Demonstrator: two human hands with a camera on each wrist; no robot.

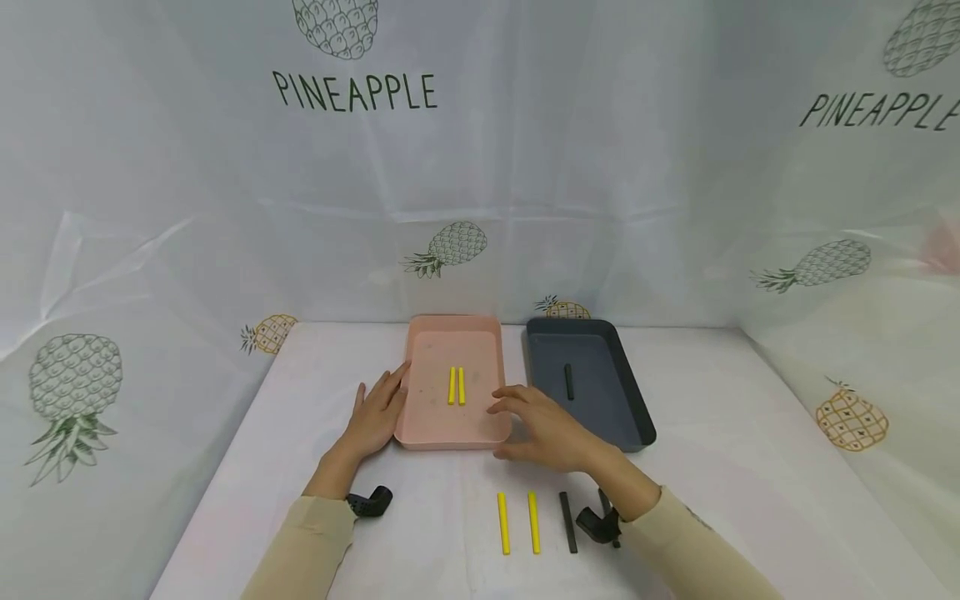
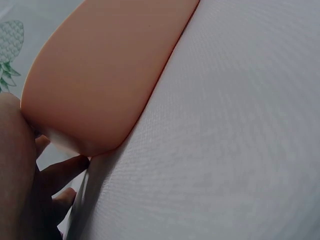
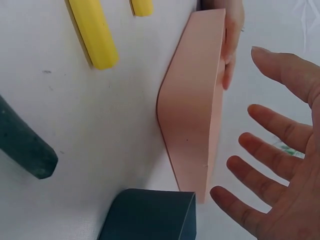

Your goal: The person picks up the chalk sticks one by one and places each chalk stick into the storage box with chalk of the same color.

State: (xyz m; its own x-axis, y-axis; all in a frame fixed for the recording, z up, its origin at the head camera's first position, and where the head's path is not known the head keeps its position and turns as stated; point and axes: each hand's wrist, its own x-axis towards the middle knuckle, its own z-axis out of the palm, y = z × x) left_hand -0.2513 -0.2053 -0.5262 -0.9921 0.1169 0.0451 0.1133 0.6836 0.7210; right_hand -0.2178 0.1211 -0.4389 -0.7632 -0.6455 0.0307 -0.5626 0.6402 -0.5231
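Observation:
My left hand (image 1: pixel 375 421) rests along the left side of the pink tray (image 1: pixel 435 427), its fingers extended at the rim. In the left wrist view its fingers (image 2: pixel 65 175) touch the tray's outer wall. Over the tray's right edge hovers my right hand (image 1: pixel 543 429); the right wrist view shows its fingers spread and holding nothing. Two yellow sticks (image 1: pixel 461 387) lie side by side in the pink tray. To the right, a dark grey tray (image 1: pixel 600 412) holds one dark stick (image 1: pixel 569 382), with its near left part hidden behind the right hand.
Nearer the front of the white-covered table (image 1: pixel 420 542) lie two more yellow sticks (image 1: pixel 503 523) and a dark stick (image 1: pixel 567 522). Another dark stick (image 1: pixel 604 502) is partly covered by the right wrist's camera (image 1: pixel 598 526). A pineapple-print curtain (image 1: pixel 600 167) stands behind the trays.

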